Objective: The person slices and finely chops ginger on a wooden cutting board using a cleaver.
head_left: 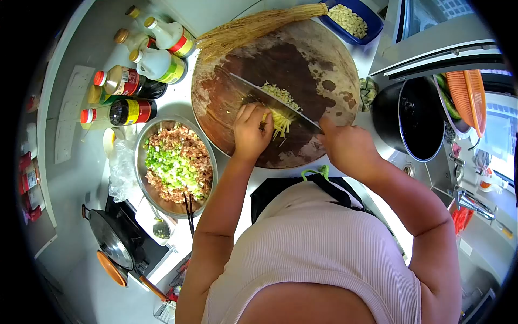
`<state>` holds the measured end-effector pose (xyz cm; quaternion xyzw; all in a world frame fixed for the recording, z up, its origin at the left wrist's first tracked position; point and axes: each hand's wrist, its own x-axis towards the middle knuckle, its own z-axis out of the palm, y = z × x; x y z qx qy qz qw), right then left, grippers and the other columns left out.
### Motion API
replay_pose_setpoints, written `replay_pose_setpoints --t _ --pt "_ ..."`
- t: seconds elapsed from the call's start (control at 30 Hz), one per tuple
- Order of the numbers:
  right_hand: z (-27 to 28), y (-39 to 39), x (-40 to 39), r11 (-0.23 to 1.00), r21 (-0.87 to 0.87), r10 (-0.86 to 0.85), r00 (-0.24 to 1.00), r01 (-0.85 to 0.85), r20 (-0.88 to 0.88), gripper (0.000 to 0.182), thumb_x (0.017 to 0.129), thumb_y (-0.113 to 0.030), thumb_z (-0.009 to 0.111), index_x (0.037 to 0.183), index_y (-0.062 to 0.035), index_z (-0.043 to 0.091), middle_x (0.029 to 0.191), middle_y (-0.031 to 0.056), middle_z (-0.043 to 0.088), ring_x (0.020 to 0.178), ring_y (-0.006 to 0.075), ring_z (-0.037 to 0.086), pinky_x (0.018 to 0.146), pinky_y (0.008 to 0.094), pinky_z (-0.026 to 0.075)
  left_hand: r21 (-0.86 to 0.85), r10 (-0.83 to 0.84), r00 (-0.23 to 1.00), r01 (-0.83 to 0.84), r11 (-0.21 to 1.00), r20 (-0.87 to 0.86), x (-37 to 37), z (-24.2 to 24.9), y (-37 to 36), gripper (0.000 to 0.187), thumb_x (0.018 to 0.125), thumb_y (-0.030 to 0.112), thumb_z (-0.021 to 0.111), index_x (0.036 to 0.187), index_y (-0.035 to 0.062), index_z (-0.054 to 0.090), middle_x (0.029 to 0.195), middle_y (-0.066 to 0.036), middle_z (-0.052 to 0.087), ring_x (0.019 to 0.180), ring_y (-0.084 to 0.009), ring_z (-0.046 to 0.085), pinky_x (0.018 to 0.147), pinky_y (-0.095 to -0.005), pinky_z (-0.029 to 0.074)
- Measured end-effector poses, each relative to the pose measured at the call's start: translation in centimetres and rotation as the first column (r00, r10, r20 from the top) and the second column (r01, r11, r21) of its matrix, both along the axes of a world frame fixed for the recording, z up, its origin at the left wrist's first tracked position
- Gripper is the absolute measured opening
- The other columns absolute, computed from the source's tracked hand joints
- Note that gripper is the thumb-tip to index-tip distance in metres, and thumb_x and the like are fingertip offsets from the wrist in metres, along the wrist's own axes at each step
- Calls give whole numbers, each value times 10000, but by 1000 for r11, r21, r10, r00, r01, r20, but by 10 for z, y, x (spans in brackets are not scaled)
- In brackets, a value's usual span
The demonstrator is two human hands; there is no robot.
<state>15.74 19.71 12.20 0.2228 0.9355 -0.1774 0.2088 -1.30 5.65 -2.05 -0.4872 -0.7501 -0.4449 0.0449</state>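
Note:
My right hand (349,147) is closed around the handle of a large kitchen knife (258,93), its long blade lying diagonally over the round wooden chopping board (329,59). Thin pale yellow strips, which look like ginger (281,123), lie on the near side of the blade. Finely chopped pale bits (280,94) are heaped on its far side. My left hand (252,130) has its fingers curled against the left end of the strips, close to the blade. Part of the strips is hidden beneath those fingers.
Left of the board stands a steel bowl (141,156) of minced meat and chopped green onion, with dark chopsticks (189,213). Several sauce bottles (129,81) line the back left. A straw brush (253,27) and a blue basket (372,33) of peeled garlic are behind; a black pot (386,116) is right.

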Motion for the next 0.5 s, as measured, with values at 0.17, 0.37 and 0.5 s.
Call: replay_pose_setpoints --t 0.17,0.37,0.5 --pt "-10 1 0 999 -44 13 1000 -13 -5 236 966 -249 546 1061 -48 468 752 186 676 725 406 675 624 502 521 34 27 999 -26 999 -21 2 0 3 127 747 -11 694 849 27 629 898 -140 643 853 -349 630 758 -414 523" --pt "-48 -6 -33 995 -91 -53 998 51 -18 245 980 -260 531 1055 -37 461 777 209 668 766 427 662 653 521 511 51 47 999 -47 998 4 6 -4 1 115 752 -8 693 841 31 631 896 -138 647 860 -344 633 766 -413 523" --pt "-15 3 -43 994 -104 -37 999 40 37 250 977 -249 532 1079 -28 477 864 221 686 847 419 674 704 518 517 52 49 999 -49 997 14 3 -4 2 107 756 -8 687 840 30 633 891 -135 647 860 -342 634 769 -412 522"
